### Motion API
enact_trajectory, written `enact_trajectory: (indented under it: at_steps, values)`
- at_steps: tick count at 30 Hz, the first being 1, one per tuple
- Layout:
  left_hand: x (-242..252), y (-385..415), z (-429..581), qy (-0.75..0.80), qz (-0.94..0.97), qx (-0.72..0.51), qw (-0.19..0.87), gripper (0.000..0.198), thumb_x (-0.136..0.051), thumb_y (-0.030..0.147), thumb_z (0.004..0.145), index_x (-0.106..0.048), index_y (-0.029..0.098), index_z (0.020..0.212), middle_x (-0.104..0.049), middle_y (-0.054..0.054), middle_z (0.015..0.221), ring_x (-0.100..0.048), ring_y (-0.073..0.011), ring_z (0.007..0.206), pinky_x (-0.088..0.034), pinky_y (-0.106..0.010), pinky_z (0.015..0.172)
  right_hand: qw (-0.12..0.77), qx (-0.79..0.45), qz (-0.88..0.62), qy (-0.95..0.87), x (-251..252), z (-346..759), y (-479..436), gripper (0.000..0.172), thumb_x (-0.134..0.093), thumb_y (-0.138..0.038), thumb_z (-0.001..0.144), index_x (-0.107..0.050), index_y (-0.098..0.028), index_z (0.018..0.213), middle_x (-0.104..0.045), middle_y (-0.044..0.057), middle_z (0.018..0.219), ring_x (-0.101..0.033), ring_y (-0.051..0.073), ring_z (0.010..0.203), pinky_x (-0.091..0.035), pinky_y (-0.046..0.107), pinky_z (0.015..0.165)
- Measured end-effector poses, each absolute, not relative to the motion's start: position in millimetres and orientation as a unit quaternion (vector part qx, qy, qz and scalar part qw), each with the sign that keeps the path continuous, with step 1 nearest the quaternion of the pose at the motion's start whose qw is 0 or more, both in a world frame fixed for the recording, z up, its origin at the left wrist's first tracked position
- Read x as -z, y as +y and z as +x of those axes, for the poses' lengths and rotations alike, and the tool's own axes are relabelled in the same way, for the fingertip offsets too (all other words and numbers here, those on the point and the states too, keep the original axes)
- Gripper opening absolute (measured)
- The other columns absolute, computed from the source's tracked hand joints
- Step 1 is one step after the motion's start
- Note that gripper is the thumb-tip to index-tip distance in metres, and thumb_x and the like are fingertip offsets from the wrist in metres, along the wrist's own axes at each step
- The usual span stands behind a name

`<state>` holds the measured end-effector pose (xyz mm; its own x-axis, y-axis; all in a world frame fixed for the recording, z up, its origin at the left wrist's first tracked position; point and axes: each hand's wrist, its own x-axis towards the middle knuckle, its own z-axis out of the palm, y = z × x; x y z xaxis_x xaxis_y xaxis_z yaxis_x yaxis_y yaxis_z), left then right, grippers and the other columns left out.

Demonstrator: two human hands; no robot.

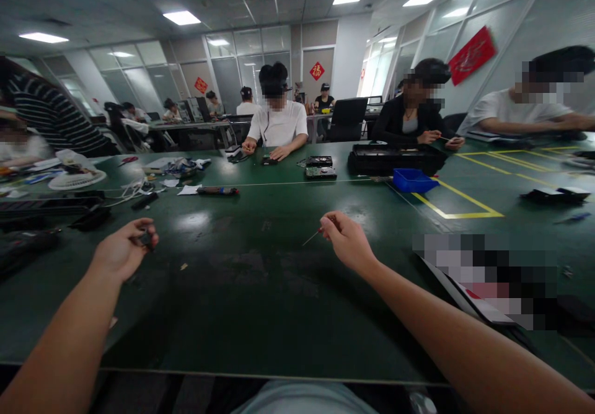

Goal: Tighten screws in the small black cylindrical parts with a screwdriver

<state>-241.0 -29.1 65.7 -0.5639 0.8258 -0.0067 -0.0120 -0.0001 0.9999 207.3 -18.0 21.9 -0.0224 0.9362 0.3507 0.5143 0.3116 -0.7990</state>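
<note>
My left hand (124,246) is closed around a small dark piece (145,238), held above the left part of the green table. Its kind is too small to make out. On the other side, my right hand (343,237) grips a thin screwdriver (313,237) with a reddish handle mostly hidden in the fingers. The metal shaft points down and to the left over the tabletop. The two hands are well apart. A small pale scrap (184,266) lies on the table between them, nearer the left hand.
Ahead lie a cylindrical tool (218,191), hard drives (320,172), a blue bin (413,180) and a long black casing (395,158). A white fan part (77,180) and cables are at left; papers (469,290) lie at right. Several people sit around, one directly opposite (277,119).
</note>
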Motion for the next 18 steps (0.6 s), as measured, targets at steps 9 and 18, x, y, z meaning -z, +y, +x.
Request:
enact_trajectory:
  at_steps: [9, 18]
  values:
    - [-73.3, -6.4, -116.5, 0.484, 0.428, -0.571, 0.506, 0.024, -0.051, 0.009, 0.060, -0.062, 0.012, 0.081, -0.056, -0.004, 0.069, -0.055, -0.0160, 0.062, -0.048, -0.025, 0.058, 0.449, -0.227, -0.528, -0.683, -25.8, 207.0, -22.5, 0.024, -0.047, -0.040, 0.097, -0.062, -0.021, 0.092, -0.067, 0.001, 0.074, -0.063, 0.018, 0.069, -0.044, 0.031, 0.065]
    - [-43.1, -18.7, 12.0, 0.434, 0.652, -0.374, 0.497, 0.027, -0.045, 0.012, 0.065, -0.064, 0.017, 0.082, -0.060, -0.004, 0.070, -0.056, -0.0176, 0.068, -0.046, -0.029, 0.067, 0.478, -0.221, -0.522, -0.671, -20.7, 208.9, -18.9, 0.024, -0.046, -0.041, 0.097, -0.061, -0.022, 0.096, -0.067, 0.003, 0.080, -0.063, 0.020, 0.074, -0.045, 0.033, 0.068]
